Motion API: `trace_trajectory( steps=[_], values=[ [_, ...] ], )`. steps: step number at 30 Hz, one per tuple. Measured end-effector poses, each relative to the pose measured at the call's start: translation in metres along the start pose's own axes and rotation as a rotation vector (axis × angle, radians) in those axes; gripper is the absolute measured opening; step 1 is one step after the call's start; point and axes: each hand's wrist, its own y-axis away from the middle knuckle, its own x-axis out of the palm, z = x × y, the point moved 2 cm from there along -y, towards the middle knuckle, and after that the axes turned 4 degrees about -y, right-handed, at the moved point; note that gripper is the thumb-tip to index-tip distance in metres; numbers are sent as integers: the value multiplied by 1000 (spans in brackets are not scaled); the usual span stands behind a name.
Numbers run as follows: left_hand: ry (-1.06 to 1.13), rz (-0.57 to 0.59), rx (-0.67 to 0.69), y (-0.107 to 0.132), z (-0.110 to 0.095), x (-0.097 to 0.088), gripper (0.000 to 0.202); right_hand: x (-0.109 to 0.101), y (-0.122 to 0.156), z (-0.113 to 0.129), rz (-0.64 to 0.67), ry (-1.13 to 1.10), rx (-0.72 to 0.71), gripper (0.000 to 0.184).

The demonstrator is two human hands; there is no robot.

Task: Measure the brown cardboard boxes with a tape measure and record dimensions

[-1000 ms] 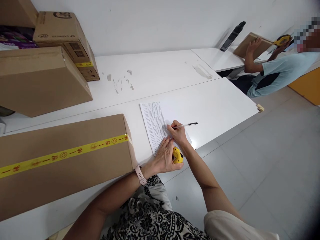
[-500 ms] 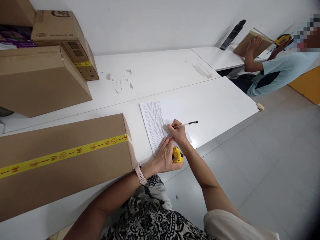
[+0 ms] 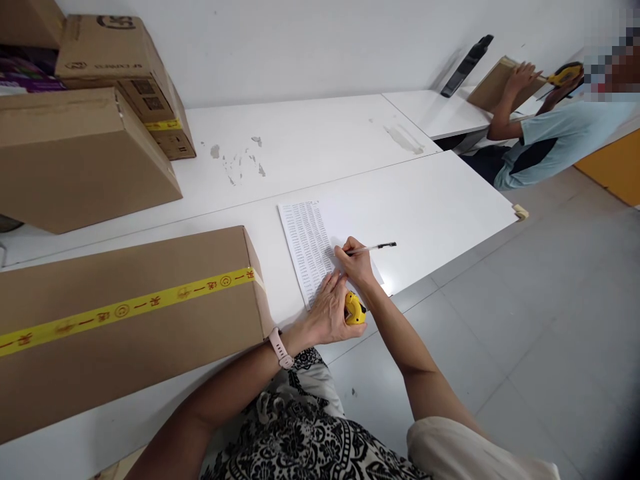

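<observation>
Grips clear-barrelled pen [image 3: 377, 247] in right hand [image 3: 357, 263], with fingers pinched narrow, over the right part of the printed list [image 3: 303, 233]; cannot tell nib contact, hidden behind fingertips

Lays left hand [image 3: 327, 313] across the lower edge of the list with fingertips on paper; also holds yellow tape measure [image 3: 355, 309] in it, by the thumb, just below the list; wears pale pink watch strap [image 3: 281, 348] on that wrist, lower left of the list

Sees white table [image 3: 425, 200] under the list

Notes long cardboard box [image 3: 140, 267] with yellow printed tape [image 3: 165, 299], left of the list and apart from it; farther off, upper left of the list, carton marked SF Express [image 3: 115, 57] among other boxes

Notes black bottle [image 3: 467, 67] well apart from the list, upper right; beyond it from the list, co-worker in light blue shirt [image 3: 565, 130] with one hand on flat brown piece [image 3: 493, 83]
</observation>
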Motion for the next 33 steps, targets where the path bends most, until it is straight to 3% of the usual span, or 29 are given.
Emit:
trace_trajectory(
  steps=[33],
  values=[
    [15, 5, 5, 0, 1, 1, 100, -2, 0, 2, -20, -11, 18, 30]
  ],
)
